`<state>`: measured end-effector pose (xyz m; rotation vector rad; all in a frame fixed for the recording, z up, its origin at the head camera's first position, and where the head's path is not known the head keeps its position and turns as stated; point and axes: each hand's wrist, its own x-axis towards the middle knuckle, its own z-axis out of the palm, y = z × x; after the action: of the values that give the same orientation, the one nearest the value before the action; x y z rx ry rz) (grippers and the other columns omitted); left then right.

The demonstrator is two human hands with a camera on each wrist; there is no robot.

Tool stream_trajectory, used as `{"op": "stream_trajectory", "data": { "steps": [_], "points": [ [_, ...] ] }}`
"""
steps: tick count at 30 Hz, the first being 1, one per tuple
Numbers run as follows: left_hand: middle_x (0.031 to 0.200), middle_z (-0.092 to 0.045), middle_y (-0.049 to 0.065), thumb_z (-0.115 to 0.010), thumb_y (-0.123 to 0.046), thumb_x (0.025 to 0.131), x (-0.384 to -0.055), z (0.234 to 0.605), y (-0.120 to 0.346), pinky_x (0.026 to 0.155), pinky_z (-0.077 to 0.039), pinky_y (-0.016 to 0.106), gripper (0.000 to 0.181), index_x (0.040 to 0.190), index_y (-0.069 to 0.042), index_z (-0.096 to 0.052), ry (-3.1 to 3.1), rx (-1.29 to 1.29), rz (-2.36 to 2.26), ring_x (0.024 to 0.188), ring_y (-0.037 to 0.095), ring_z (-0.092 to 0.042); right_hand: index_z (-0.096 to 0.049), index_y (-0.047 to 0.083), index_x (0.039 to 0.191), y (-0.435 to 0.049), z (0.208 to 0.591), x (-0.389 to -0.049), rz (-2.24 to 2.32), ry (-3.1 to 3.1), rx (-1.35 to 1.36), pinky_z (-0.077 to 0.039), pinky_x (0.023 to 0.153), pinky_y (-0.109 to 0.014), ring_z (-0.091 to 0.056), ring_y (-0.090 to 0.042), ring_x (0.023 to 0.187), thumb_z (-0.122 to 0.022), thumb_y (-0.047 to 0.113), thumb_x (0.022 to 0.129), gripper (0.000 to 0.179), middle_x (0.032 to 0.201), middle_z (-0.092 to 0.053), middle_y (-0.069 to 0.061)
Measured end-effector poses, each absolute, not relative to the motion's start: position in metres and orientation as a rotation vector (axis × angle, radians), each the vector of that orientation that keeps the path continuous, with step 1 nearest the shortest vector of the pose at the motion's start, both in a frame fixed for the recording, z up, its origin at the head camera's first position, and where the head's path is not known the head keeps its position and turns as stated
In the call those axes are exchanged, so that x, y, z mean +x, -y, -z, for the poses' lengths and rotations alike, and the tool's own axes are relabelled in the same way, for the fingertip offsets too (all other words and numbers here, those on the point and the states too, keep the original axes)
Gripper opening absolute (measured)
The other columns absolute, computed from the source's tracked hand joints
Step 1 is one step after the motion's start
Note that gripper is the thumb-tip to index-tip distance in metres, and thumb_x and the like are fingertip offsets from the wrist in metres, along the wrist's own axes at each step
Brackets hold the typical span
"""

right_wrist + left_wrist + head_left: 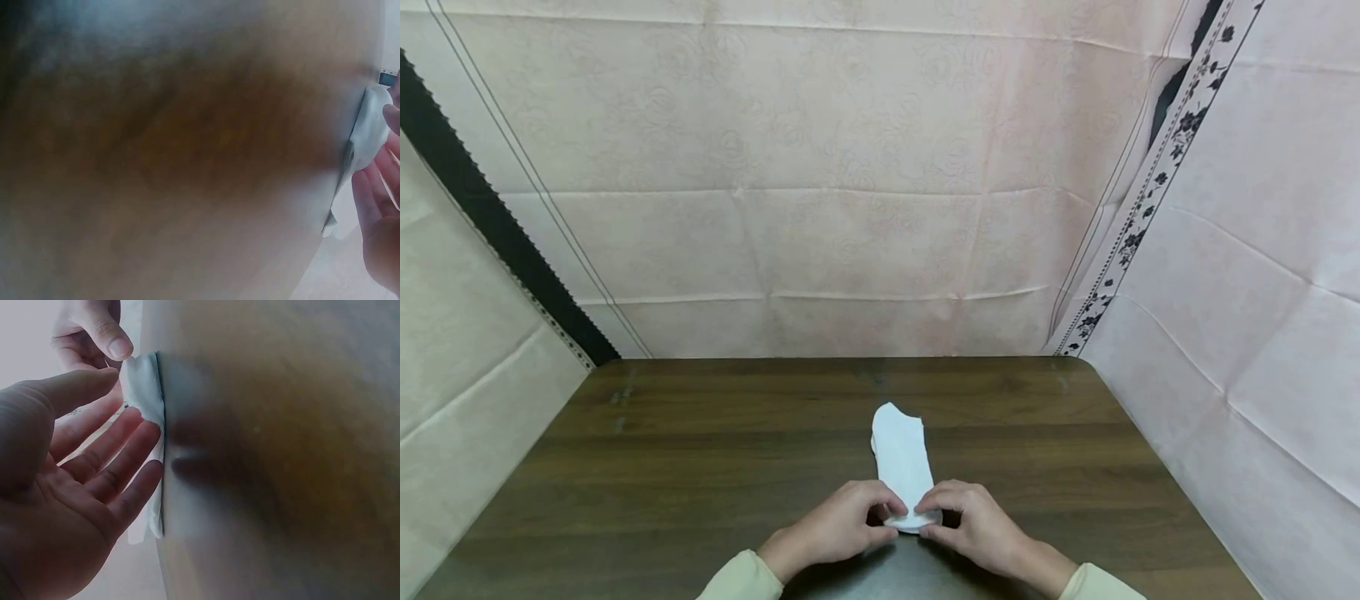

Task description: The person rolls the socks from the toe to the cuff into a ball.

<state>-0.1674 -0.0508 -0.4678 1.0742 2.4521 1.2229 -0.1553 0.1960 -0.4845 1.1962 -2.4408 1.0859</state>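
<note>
A white sock (pixel 901 454) lies lengthwise on the wooden table, its far end slanted and its near end folded up into a low rounded edge. At the left of that near edge, my left hand (pixel 853 521) pinches the fabric between thumb and forefinger. My right hand (pixel 973 529) does the same at the right, its fingertips close to the left hand's. From the left wrist view, the left hand's other fingers (pixel 128 465) extend loosely beside the sock (pixel 145 384). The right wrist view catches the sock (pixel 372 125) only at its right margin.
The dark wooden table (pixel 700 450) stretches out on both sides of the sock. A pale patterned cloth (pixel 850 250) hangs behind it, and more cloth (pixel 1262 292) with a black floral border hangs at the right. Another pale cloth (pixel 467 333) covers the left side.
</note>
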Motion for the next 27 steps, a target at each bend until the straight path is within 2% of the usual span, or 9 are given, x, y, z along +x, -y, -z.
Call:
{"op": "stream_trajectory", "data": {
  "steps": [14, 27],
  "points": [
    [0.092, -0.064, -0.015, -0.081, -0.009, 0.085, -0.1676, 0.4705, 0.0466, 0.075, -0.048, 0.02, 0.019, 0.101, -0.016, -0.074, -2.524, 1.081, -1.087, 0.084, 0.0, -0.057, -0.075, 0.015, 0.099, -0.1961, 0.4875, -0.1556, -0.974, 2.469, 1.218, -0.053, 0.08, -0.025, -0.065, -0.009, 0.095, -0.084, 0.003, 0.08, 0.024, 0.097, -0.071, 0.01],
    [0.086, -0.062, -0.014, -0.082, -0.008, 0.082, -0.1662, 0.4731, 0.0415, 0.072, -0.048, 0.019, 0.021, 0.094, -0.017, -0.069, -2.546, 1.066, -1.141, 0.079, 0.001, -0.057, -0.076, 0.016, 0.096, -0.196, 0.4912, -0.1556, -1.085, 2.428, 1.183, -0.053, 0.077, -0.023, -0.065, -0.008, 0.091, -0.08, 0.002, 0.084, 0.018, 0.094, -0.072, 0.009]
  ]
}}
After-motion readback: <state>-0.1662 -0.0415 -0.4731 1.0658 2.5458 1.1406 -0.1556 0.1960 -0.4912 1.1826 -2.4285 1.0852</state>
